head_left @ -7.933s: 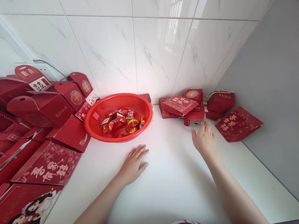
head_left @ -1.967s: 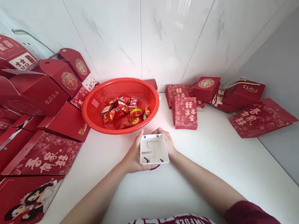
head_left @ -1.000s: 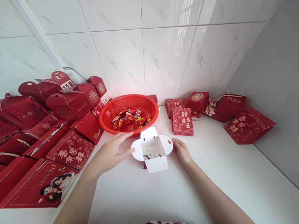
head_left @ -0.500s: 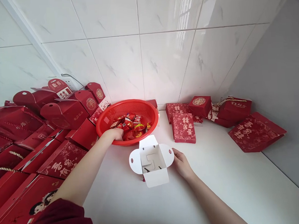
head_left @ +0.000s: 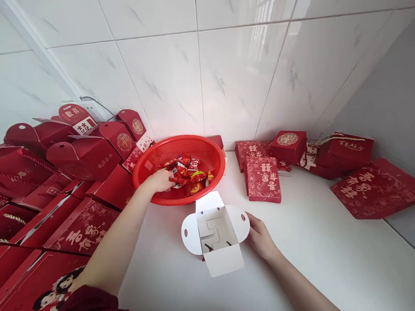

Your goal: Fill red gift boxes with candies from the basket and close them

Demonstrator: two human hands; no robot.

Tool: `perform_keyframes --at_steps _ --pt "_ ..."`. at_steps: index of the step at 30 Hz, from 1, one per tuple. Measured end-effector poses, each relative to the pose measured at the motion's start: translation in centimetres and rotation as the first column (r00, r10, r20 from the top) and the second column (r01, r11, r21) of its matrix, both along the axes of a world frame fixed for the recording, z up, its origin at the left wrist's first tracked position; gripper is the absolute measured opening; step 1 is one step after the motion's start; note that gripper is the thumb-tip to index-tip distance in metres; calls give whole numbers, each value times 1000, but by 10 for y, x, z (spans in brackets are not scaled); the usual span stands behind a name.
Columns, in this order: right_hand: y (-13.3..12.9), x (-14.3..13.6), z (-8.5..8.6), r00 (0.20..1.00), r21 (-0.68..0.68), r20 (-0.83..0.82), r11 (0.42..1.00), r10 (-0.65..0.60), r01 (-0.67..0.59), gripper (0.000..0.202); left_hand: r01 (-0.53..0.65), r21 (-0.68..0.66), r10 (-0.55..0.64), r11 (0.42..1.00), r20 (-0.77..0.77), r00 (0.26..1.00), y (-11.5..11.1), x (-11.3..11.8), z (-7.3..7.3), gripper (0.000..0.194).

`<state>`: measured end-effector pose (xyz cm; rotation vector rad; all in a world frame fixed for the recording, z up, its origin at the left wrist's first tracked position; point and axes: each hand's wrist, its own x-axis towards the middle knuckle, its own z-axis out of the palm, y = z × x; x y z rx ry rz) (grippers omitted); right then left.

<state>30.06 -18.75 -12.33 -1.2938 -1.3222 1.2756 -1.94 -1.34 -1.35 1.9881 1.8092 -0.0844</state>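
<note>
Reaching into the red plastic basket, my left hand has its fingers curled down against the wrapped candies. Its fingertips are partly hidden, and I cannot make out what is between them. A gift box, white inside, stands in front of the basket with its flaps spread outward. At its right side, my right hand is closed on the rounded flap with a hole, some fingers hidden behind it. Slots and small dark pieces show inside the box.
Red gift boxes and red gift bags crowd the left side. Toward the right wall lie a flat red box, a small red box and a tilted red bag. A tiled wall stands behind the white tabletop.
My left hand has risen slightly in the basket, and more of its fingers show. My right hand stays on the box flap. The whole view has shifted a little.
</note>
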Motion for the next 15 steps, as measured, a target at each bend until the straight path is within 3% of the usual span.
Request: perform_keyframes --at_steps 8,11,13,15 --pt "-2 -1 -2 999 -5 7 999 46 -46 45 -43 174 -20 984 347 938 12 -2 63 40" --pt "-3 -1 -3 998 -7 2 998 66 -66 41 -93 285 -20 954 370 929 22 -1 63 51" --pt "-3 -2 -3 997 -7 8 997 74 -74 40 -152 324 56 934 289 956 34 -3 54 53" --pt "-3 -2 -3 997 -5 18 997 76 -75 40 -199 265 160 943 164 973 47 -8 40 55"
